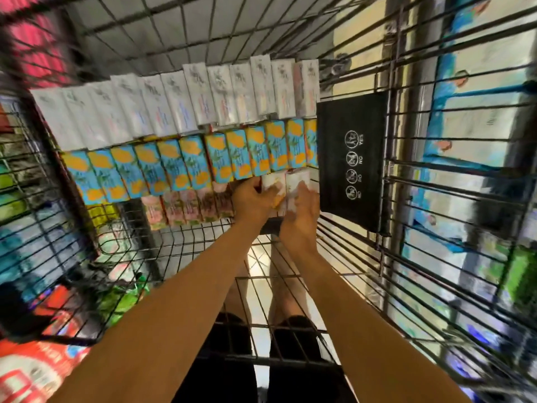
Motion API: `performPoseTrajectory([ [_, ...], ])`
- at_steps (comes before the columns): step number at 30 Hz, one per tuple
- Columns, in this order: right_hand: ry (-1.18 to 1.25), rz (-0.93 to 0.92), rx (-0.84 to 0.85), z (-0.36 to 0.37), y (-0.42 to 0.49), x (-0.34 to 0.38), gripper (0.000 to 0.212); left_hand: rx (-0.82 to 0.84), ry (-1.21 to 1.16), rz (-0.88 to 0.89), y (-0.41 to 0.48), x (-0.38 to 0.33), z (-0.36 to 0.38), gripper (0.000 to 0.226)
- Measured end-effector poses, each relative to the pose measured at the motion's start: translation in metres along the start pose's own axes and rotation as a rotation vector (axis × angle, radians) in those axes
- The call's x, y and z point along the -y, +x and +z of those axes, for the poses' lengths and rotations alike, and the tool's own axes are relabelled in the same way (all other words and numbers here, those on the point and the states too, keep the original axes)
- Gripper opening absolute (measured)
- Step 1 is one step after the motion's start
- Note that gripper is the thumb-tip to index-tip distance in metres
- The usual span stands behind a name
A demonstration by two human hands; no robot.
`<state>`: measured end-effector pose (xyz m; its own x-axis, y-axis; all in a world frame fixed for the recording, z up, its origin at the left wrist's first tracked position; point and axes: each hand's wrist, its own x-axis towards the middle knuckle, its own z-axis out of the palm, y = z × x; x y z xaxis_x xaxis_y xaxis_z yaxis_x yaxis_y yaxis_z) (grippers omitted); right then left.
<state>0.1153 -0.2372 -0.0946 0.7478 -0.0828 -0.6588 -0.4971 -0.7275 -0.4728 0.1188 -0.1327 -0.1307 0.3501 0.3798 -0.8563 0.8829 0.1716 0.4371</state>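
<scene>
3 rows of small cartons stand packed at the far end of the black wire shopping cart (290,276). White paper cartons (174,106) are farthest, blue-and-orange printed cartons (186,165) sit in the middle, and pink printed cartons (186,207) are nearest. At the right end of that nearest row, just beside the black plastic flap with white pictograms (351,164), both hands clamp 2 pale pink-and-white cartons (292,181) between them. The left hand (252,200) curls its fingers round their left side. The right hand (302,216) wraps over their right face, though blur hides its thumb.

The step looks like seating this pair to finish the row. It would go best if the 2 stay pressed together and upright, then go straight down with their backs against the blue-and-orange row. The left hand hides how much room is left there, so the fit should be felt out gently. Pushing sideways could topple the pink neighbours, and a carton corner might catch in the wire floor.
</scene>
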Motion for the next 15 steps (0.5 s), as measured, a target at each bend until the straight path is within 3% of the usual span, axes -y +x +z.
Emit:
performPoseTrajectory([
  [5,0.032,0.039,0.027,-0.003,0.009,0.0,0.041,0.01,-0.159,-0.023,-0.003,0.008,-0.022,0.03],
  [9,0.003,0.105,0.006,0.01,0.016,-0.001,0.052,0.023,-0.042,0.001,-0.003,0.012,-0.044,0.034],
  [12,0.112,0.167,-0.022,0.017,0.021,0.003,0.067,0.043,-0.039,0.0,-0.009,0.013,-0.062,0.027],
  [15,0.155,0.203,0.01,0.017,0.028,0.006,0.052,0.056,-0.099,-0.022,-0.017,0.015,-0.081,0.019],
])
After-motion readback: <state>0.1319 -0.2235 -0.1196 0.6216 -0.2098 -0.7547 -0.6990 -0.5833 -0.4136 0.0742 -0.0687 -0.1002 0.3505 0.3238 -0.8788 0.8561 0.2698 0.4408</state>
